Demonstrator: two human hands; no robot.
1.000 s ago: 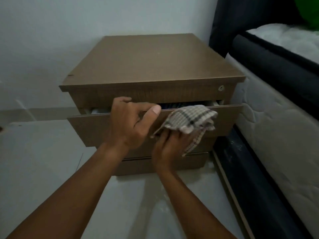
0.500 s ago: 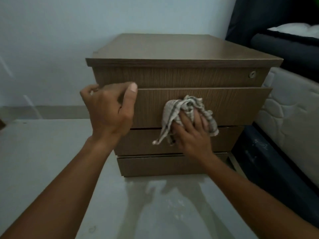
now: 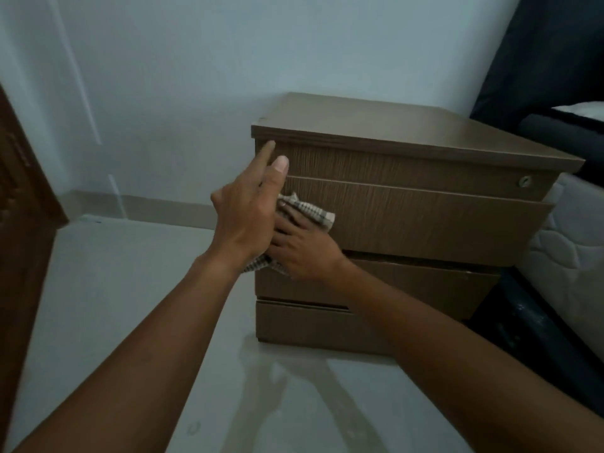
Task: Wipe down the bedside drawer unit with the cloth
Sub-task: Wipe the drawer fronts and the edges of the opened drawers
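Note:
A brown wooden bedside drawer unit [image 3: 425, 220] stands on the pale floor against the wall, its top drawer pulled slightly out. My right hand [image 3: 302, 248] presses a checked cloth [image 3: 313, 212] flat against the left end of that drawer's front. My left hand [image 3: 251, 207] hovers in front of it at the unit's front left corner, fingers extended and touching the edge under the top, holding nothing. Part of the cloth is hidden behind my left hand.
A bed with a white quilted mattress [image 3: 568, 256] and a dark base [image 3: 536, 338] stands right beside the unit. A dark headboard [image 3: 539, 53] rises behind it. A brown wooden door [image 3: 23, 223] is at the far left. Pale floor [image 3: 130, 289] spreads in front.
My right hand has slid the cloth left along the top drawer's front. My left hand let go of the drawer's left edge and moved up to the corner. The view has swung left.

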